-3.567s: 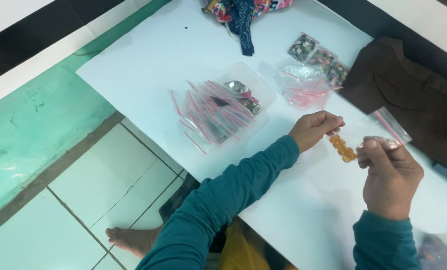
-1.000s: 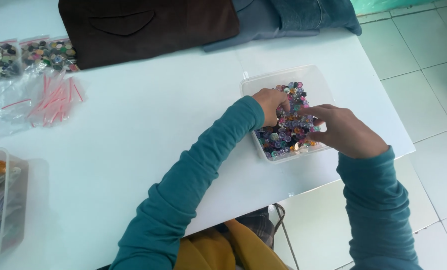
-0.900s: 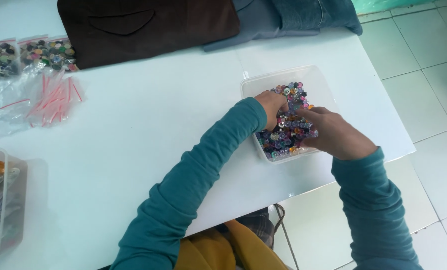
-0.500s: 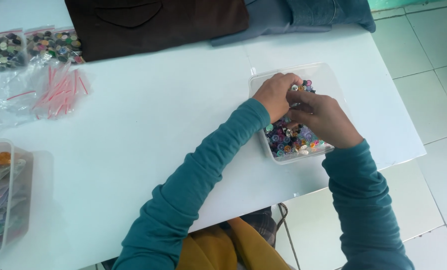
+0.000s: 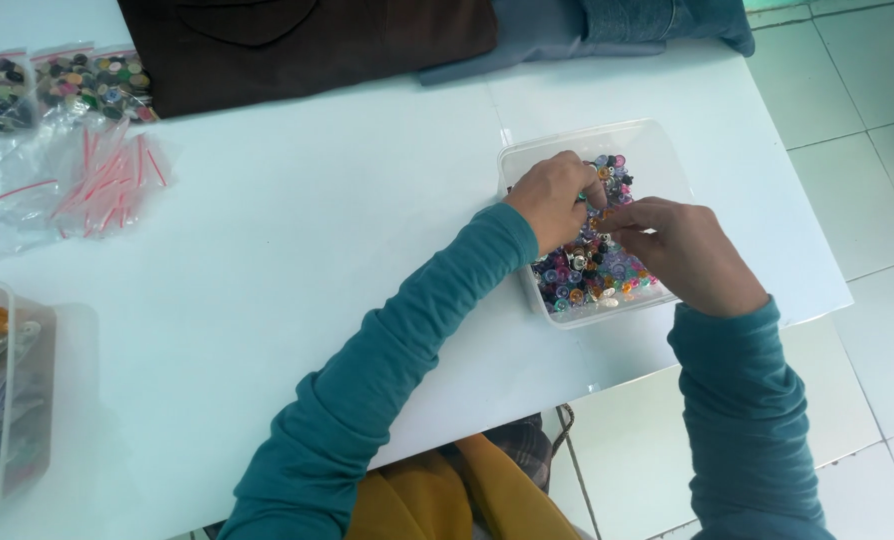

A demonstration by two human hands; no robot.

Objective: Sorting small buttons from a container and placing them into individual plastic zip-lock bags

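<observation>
At the far left edge of the white table (image 5: 297, 260) I see a clear plastic tub (image 5: 7, 400) holding bagged items, only partly in view. Above it, at the top left, lie two small clear bags of mixed buttons (image 5: 57, 85), and just below them a loose pile of empty clear bags with red strips (image 5: 82, 185). Along the top edge lies a dark brown cloth (image 5: 307, 45), with a blue-grey garment (image 5: 607, 25) beside it on the right. Toward the right edge stands a clear square container (image 5: 657, 155) filled with small multicoloured buttons (image 5: 587, 280). My left hand (image 5: 555, 198) and right hand (image 5: 689, 255) both reach into it, fingertips meeting over the buttons. Each grip is pinched together, seemingly on a small button, though what lies between the fingers is too small to tell. Both arms wear teal sleeves.
</observation>
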